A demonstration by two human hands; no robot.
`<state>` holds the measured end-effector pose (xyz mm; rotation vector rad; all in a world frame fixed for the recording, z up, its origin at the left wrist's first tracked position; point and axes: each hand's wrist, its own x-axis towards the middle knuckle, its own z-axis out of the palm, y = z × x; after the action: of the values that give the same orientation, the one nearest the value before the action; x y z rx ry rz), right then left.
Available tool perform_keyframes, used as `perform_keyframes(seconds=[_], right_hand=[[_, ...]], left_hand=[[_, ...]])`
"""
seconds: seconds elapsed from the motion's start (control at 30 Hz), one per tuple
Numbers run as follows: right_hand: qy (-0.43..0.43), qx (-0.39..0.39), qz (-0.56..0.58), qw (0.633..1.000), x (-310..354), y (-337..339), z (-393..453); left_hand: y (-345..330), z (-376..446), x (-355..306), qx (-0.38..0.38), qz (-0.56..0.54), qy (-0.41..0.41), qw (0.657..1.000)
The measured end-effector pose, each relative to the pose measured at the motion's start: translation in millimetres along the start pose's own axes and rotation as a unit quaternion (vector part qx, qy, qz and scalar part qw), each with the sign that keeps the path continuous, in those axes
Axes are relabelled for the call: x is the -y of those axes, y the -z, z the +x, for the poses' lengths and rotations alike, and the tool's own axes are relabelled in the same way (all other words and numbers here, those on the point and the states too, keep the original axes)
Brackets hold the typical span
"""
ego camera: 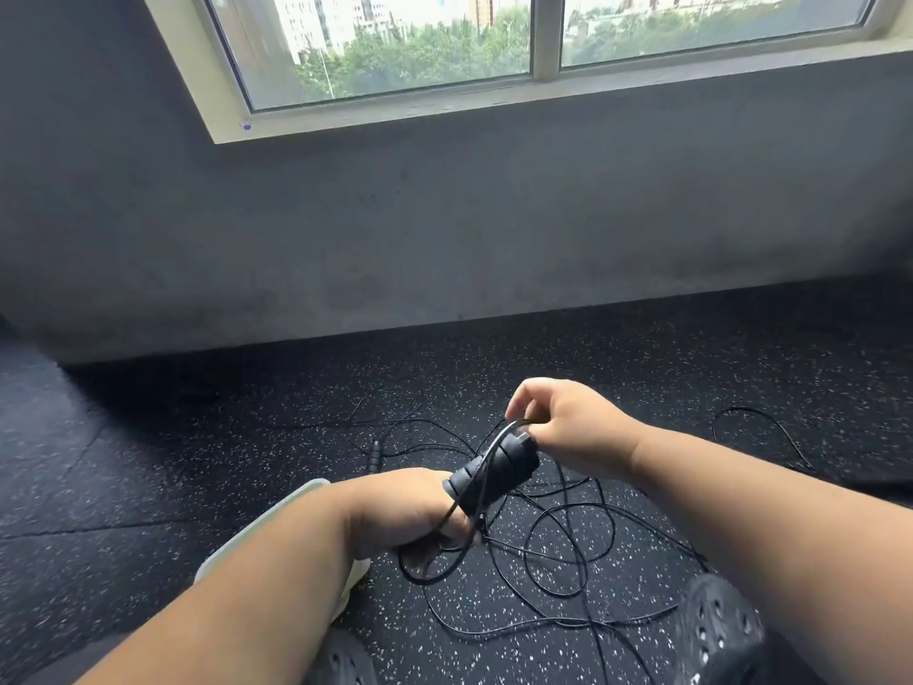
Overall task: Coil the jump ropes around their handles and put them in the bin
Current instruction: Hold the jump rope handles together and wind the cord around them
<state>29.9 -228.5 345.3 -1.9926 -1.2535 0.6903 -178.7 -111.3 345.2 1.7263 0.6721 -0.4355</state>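
Bare forearms reach forward over 2 black perforated shoes, cut off at the bottom edge. Left hand grips black handles, partly hiding them. Right hand pinches thin black rope looped over them. Loose rope tangles on speckled black floor below a grey wall and window. A pale object sits mostly hidden behind the left arm.

Matt black plastic handles, thin glossy cord (smooth), speckled rubber floor.
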Motion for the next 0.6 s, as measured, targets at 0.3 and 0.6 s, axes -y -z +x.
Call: perform_keyframes(seconds=[0.3, 0.6], right_hand=[[0.090, 0.066, -0.059, 0.992, 19.9, 15.3, -7.4], [0.004, -0.077, 0.082, 0.994, 7.3, 41.8, 3.2]], left_hand=[[0.6, 10.7, 5.2, -0.062, 0.051, 0.013, 0.997], [11.6, 9.3, 5.6, -0.127, 0.097, 0.055, 0.986]])
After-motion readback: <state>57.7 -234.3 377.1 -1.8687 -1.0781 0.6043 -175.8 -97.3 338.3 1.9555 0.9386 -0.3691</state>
